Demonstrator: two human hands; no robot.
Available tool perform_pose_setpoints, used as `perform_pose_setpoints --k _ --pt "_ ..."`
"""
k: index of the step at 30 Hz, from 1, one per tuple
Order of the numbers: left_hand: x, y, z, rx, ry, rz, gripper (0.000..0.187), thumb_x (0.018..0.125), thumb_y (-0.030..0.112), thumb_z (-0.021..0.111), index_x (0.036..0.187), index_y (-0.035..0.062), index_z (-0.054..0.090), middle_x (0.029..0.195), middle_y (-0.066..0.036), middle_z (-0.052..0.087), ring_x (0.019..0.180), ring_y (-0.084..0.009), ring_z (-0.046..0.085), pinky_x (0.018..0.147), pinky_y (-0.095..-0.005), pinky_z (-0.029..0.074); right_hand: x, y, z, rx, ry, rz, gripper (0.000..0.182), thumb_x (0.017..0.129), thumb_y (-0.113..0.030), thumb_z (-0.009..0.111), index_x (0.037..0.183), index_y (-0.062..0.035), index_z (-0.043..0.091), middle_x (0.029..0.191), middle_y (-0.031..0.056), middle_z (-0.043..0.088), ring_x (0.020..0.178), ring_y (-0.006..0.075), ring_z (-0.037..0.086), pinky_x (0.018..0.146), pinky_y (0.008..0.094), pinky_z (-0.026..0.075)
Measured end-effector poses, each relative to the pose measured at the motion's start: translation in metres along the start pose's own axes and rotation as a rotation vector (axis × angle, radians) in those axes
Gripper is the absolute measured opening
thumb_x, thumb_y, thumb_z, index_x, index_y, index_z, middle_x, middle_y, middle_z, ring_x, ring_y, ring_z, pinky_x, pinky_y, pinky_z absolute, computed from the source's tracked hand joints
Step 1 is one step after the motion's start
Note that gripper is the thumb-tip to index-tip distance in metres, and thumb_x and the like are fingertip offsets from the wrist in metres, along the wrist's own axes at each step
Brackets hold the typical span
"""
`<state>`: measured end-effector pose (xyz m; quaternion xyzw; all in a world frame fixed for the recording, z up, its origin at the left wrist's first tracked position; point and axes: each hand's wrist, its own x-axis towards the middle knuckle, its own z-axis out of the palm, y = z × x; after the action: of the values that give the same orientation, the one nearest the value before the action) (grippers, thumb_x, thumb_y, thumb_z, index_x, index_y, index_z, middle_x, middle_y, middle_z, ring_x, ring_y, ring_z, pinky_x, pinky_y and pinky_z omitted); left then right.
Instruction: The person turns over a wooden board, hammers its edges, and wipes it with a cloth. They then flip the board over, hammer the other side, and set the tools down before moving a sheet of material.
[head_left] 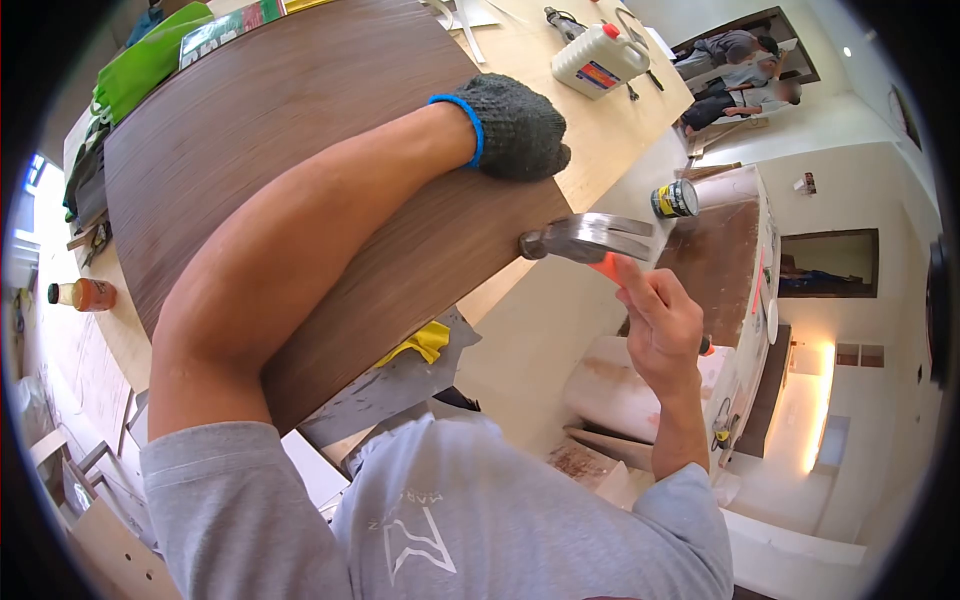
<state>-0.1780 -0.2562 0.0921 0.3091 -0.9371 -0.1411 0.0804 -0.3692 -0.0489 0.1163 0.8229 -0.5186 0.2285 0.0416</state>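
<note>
Nearest the lens, a grey shirt (530,520) with a pale printed logo. At far left, on the bench (590,130), an orange bottle (82,294) with a dark cap; beyond it, a bright green cloth (150,70). Then, across the bench, a broad brown wood-grained board (330,90), with a yellow cloth (418,344) beside its near edge. Near the board's right-hand corner, in a dark glove with a blue cuff, the left grip (515,130), apparently curled and pressed down on the board; impossible to tell whether around its edge. Just beside, over that corner, the steel head of a claw hammer (590,238); contact with the board unclear. Farther back, a white jug (600,62) with a red cap. Around the hammer's orange handle, bare and closed, the right grip (665,320); past it, a can (675,199). Possible trouble: bruised gloved fingers from an off-line swing so close by, a dented face or chipped corner from a glancing blow, or a skidding board from too light a press.
</note>
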Motion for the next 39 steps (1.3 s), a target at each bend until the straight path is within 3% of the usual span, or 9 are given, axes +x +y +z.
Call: perform_pose_setpoints --k 6,23,26,29,32,34,36,37,39 --pt "0.001 -0.002 0.005 0.016 0.036 -0.004 0.047 0.091 0.037 0.045 0.091 -0.0013 0.07 0.1 -0.027 0.066 0.088 -0.0417 0.066 0.081 -0.0494 0.052 0.001 -0.011 0.002 0.005 -0.028 -0.022 0.063 0.071 0.013 0.067 0.127 -0.0175 0.066 0.075 0.0053 0.061 0.06 0.0169 0.059 0.053 0.0277 0.049" --pt "-0.005 0.001 -0.002 0.023 0.0 -0.004 0.045 0.09 0.035 0.043 0.095 0.0009 0.072 0.098 -0.024 0.069 0.09 -0.0398 0.066 0.084 -0.0481 0.052 0.006 -0.029 0.012 0.01 -0.106 -0.2 0.061 0.068 0.007 0.07 0.123 -0.0184 0.068 0.076 0.0049 0.058 0.056 0.0189 0.054 0.049 0.0311 0.044" --pt "-0.003 0.002 -0.002 0.01 0.008 -0.001 0.045 0.09 0.035 0.044 0.094 0.0009 0.072 0.098 -0.023 0.069 0.09 -0.0399 0.066 0.083 -0.0482 0.052 0.005 -0.026 0.015 0.091 -0.027 -0.162 0.06 0.07 0.008 0.069 0.124 -0.0185 0.068 0.076 0.0048 0.058 0.056 0.0192 0.054 0.049 0.0303 0.044" --pt "-0.004 -0.001 0.001 0.002 0.018 -0.008 0.044 0.09 0.035 0.044 0.095 0.0014 0.073 0.099 -0.023 0.069 0.092 -0.0399 0.066 0.084 -0.0479 0.052 0.006 -0.026 0.009 0.019 -0.112 -0.19 0.055 0.073 0.009 0.068 0.123 -0.0141 0.067 0.077 0.0061 0.059 0.057 0.0187 0.056 0.049 0.0287 0.045" --pt "-0.001 -0.001 0.003 0.009 0.03 -0.001 0.043 0.089 0.034 0.044 0.095 0.002 0.073 0.1 -0.023 0.069 0.093 -0.0396 0.066 0.085 -0.0475 0.052 0.004 -0.009 0.007 0.016 0.008 -0.112 0.048 0.078 0.006 0.069 0.123 -0.0093 0.066 0.077 0.0092 0.058 0.056 0.0168 0.055 0.051 0.0276 0.046" --pt "-0.001 -0.002 0.004 0.0 0.036 0.003 0.043 0.089 0.033 0.044 0.094 0.0025 0.073 0.1 -0.023 0.069 0.094 -0.0393 0.066 0.086 -0.0475 0.052 -0.003 0.006 0.011 0.265 0.142 0.116 0.037 0.092 -0.01 0.065 0.128 -0.0053 0.058 0.071 0.0063 0.053 0.053 0.0107 0.05 0.048 0.0231 0.041" --pt "0.0 -0.004 0.005 -0.015 0.031 0.012 0.042 0.089 0.033 0.044 0.093 0.0029 0.073 0.101 -0.023 0.069 0.094 -0.039 0.066 0.087 -0.0477 0.052 -0.012 0.008 0.01 0.696 0.174 0.519 0.035 0.097 -0.018 0.061 0.128 -0.0053 0.054 0.069 0.003 0.051 0.051 0.008 0.046 0.047 0.0208 0.038" --pt "0.005 -0.007 0.011 -0.001 0.055 0.024 0.04 0.089 0.031 0.045 0.091 0.0047 0.074 0.1 -0.021 0.07 0.094 -0.0379 0.067 0.086 -0.0463 0.051 -0.016 0.011 0.016 0.812 0.186 0.561 0.028 0.1 -0.027 0.056 0.119 -0.0067 0.05 0.067 -0.0007 0.047 0.048 0.0059 0.042 0.044 0.0188 0.034" --pt "0.009 -0.008 0.014 -0.007 0.057 0.05 0.037 0.089 0.03 0.046 0.093 0.006 0.074 0.101 -0.019 0.07 0.094 -0.0369 0.067 0.086 -0.0459 0.05 -0.012 0.002 0.031 0.987 0.238 0.703 0.019 0.098 -0.023 0.06 0.1 -0.0091 0.047 0.062 -0.0012 0.042 0.042 0.0066 0.038 0.038 0.0212 0.031"
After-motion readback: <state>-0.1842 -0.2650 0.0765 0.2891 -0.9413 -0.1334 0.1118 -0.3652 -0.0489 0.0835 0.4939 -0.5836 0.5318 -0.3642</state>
